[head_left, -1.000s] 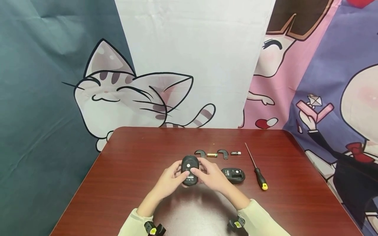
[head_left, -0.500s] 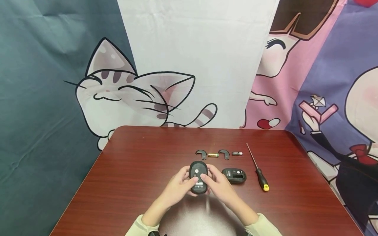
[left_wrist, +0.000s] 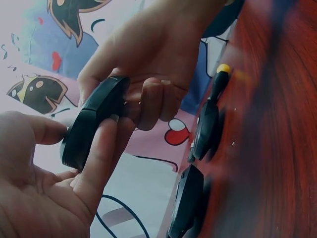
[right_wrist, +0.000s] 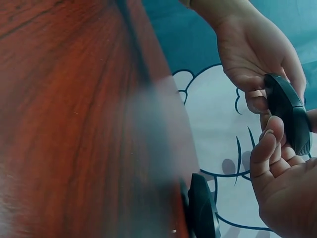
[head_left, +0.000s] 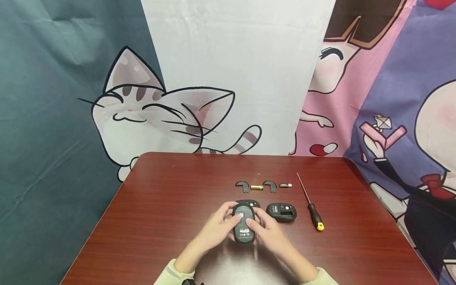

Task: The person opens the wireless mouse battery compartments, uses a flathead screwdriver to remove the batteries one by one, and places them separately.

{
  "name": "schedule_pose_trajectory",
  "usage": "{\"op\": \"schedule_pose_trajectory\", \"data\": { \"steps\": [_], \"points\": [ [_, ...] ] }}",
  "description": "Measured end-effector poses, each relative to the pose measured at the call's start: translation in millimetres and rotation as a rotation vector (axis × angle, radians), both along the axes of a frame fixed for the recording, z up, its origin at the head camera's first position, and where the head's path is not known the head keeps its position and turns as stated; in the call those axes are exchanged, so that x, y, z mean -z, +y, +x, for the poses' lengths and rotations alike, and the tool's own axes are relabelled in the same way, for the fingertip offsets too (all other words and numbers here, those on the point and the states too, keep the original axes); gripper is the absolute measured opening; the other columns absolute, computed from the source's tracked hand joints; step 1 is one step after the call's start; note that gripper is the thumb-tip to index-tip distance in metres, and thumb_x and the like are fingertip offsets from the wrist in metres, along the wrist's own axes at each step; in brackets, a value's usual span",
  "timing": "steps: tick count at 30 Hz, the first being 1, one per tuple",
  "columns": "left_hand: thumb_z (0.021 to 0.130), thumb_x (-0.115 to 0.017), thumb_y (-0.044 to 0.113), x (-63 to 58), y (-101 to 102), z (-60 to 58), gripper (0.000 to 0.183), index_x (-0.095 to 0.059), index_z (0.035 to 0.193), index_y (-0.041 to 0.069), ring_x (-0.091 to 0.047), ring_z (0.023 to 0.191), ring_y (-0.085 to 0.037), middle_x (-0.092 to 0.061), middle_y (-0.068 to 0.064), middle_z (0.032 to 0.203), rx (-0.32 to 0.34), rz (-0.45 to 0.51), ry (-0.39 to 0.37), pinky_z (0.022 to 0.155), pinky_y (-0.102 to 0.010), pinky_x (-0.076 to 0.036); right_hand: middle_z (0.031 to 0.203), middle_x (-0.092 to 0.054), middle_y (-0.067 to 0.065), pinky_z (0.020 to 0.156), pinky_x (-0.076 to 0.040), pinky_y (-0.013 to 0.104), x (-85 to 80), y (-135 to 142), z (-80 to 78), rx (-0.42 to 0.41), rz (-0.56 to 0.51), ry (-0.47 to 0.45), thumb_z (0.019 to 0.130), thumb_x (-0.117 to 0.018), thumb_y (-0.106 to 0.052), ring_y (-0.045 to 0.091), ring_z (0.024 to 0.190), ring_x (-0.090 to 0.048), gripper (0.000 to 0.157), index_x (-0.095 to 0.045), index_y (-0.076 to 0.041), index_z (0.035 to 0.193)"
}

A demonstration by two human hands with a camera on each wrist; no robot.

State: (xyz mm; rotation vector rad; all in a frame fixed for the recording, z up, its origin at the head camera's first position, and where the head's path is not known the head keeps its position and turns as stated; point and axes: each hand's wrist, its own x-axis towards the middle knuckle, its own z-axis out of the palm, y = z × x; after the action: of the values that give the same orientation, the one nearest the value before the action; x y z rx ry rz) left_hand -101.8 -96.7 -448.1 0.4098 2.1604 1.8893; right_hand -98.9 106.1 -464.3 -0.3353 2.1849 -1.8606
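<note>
A black computer mouse (head_left: pixel 244 233) is held underside up between both hands, its white label and round white spot showing. My left hand (head_left: pixel 218 228) grips its left side with the thumb on the underside. From the right, my right hand (head_left: pixel 272 234) holds the other side, thumb also on the underside. Both hands' fingers curl beneath it. In the left wrist view the mouse (left_wrist: pixel 94 121) is seen edge-on, tilted. Behind it on the table, a second black mouse (head_left: pixel 255 203) is mostly hidden. A third mouse (head_left: pixel 281 212) lies underside up on the right, its battery slot uncovered.
Along the back lie two black curved covers (head_left: pixel 244 186) (head_left: pixel 270 186), a gold-and-green battery (head_left: pixel 257 187) and a dark battery (head_left: pixel 285 185). A screwdriver (head_left: pixel 315 215) with a black and yellow handle lies at the right. A cartoon cloth hangs behind the table (head_left: pixel 142 221).
Both hands have moved the held mouse right and nearer the body. Part of the second mouse now shows behind it. The left thumb sits higher on the underside.
</note>
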Motion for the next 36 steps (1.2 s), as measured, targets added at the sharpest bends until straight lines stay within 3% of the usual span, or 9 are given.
{"op": "schedule_pose_trajectory", "data": {
  "steps": [7,22,36],
  "points": [
    [0.104,-0.054,0.021,3.6,4,0.4,0.031,-0.053,0.13,0.004,-0.064,0.056,-0.019,-0.069,-0.018,0.118,-0.033,-0.043,0.011,0.056,-0.059,-0.058,0.088,-0.069,0.01,0.05,-0.056,0.036,7.5,4,6.5,-0.035,0.002,-0.001,0.104,-0.058,-0.024,0.013,0.052,-0.057,0.045,-0.049,0.002,0.14],
    [0.105,-0.052,0.026,7.7,12,3.1,0.023,-0.057,0.119,0.008,-0.059,0.046,-0.015,-0.07,-0.009,0.099,-0.05,-0.125,0.037,0.047,-0.062,-0.055,0.078,-0.067,0.005,0.045,-0.055,0.034,13.9,7,13.7,-0.017,0.019,0.006,0.103,-0.058,-0.021,0.011,0.048,-0.055,0.04,-0.052,0.003,0.134],
    [0.106,-0.05,0.027,10.4,14,3.3,0.024,-0.055,0.118,0.006,-0.059,0.045,-0.011,-0.068,-0.009,0.092,-0.053,-0.079,0.039,0.046,-0.058,-0.055,0.072,-0.066,0.006,0.043,-0.053,0.032,14.7,4,14.0,0.079,0.056,-0.037,0.103,-0.059,-0.029,0.013,0.044,-0.054,0.041,-0.055,0.001,0.131]
  ]
}}
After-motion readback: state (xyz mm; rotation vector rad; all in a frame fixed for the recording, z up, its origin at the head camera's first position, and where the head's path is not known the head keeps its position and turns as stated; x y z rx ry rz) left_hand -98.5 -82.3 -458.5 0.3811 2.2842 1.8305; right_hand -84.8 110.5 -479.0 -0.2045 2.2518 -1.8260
